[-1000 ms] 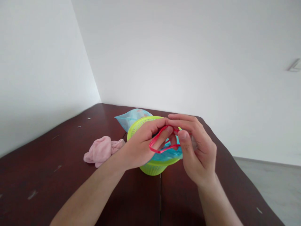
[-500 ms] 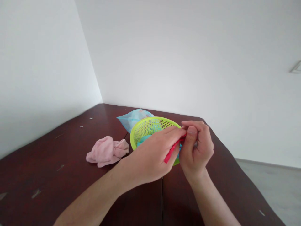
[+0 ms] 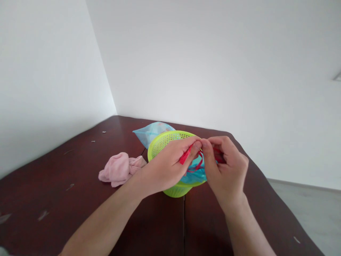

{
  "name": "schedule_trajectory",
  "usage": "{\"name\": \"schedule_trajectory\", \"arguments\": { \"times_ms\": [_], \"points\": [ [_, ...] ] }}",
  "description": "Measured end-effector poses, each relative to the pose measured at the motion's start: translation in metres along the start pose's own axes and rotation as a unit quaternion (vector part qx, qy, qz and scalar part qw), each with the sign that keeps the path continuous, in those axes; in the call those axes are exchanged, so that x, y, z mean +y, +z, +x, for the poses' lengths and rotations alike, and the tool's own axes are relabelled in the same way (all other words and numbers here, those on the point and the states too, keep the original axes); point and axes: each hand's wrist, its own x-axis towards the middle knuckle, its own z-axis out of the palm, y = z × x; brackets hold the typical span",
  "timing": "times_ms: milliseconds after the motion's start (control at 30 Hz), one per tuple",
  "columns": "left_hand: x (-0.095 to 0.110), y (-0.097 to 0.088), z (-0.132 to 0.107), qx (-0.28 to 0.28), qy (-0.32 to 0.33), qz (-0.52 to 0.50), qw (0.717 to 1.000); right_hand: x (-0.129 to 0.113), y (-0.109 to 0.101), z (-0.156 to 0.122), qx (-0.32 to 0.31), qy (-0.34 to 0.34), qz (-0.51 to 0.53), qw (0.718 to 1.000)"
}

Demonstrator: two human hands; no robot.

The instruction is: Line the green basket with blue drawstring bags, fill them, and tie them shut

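Note:
Both hands meet above a lime-green plastic basket [image 3: 165,140] on a dark wooden table [image 3: 80,199]. My left hand [image 3: 166,169] pinches a red band [image 3: 185,156] between thumb and fingers. My right hand [image 3: 226,169] pinches the same red band from the other side, fingers curled. A loop of the band hangs between the hands over something blue [image 3: 198,174] inside the basket.
A crumpled pink cloth [image 3: 119,169] lies left of the basket. A light-blue plastic bag [image 3: 151,131] rests behind the basket. White walls close in on the left and at the back. The table's right edge drops to a grey floor [image 3: 306,209].
The hands have kept working the red band: it was a wide loop, then bunched into a strip, and now it is pinched close between both hands again.

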Motion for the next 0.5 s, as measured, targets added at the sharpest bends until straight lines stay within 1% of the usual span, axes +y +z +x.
{"name": "schedule_trajectory", "arguments": {
  "times_ms": [100, 200, 267, 333, 400, 500],
  "points": [
    [-0.002, 0.001, 0.003, -0.014, -0.02, -0.098, 0.995, -0.003, -0.006, 0.002, 0.021, 0.019, 0.005, 1.0],
    [-0.002, -0.003, 0.004, -0.033, -0.037, -0.145, 0.988, -0.008, -0.014, 0.001, 0.05, -0.011, 0.012, 0.999],
    [-0.002, -0.007, 0.004, -0.023, -0.046, -0.156, 0.986, -0.01, -0.02, -0.001, 0.071, -0.044, 0.002, 0.997],
    [-0.004, -0.009, 0.004, 0.004, -0.047, -0.168, 0.985, -0.013, -0.023, -0.004, 0.083, -0.06, 0.0, 0.995],
    [-0.005, -0.009, 0.005, 0.027, -0.047, -0.195, 0.979, -0.016, -0.025, -0.005, 0.076, -0.063, 0.019, 0.995],
    [-0.007, -0.009, 0.008, 0.034, -0.052, -0.278, 0.958, -0.021, -0.025, -0.004, 0.019, -0.072, 0.063, 0.995]
  ]
}}
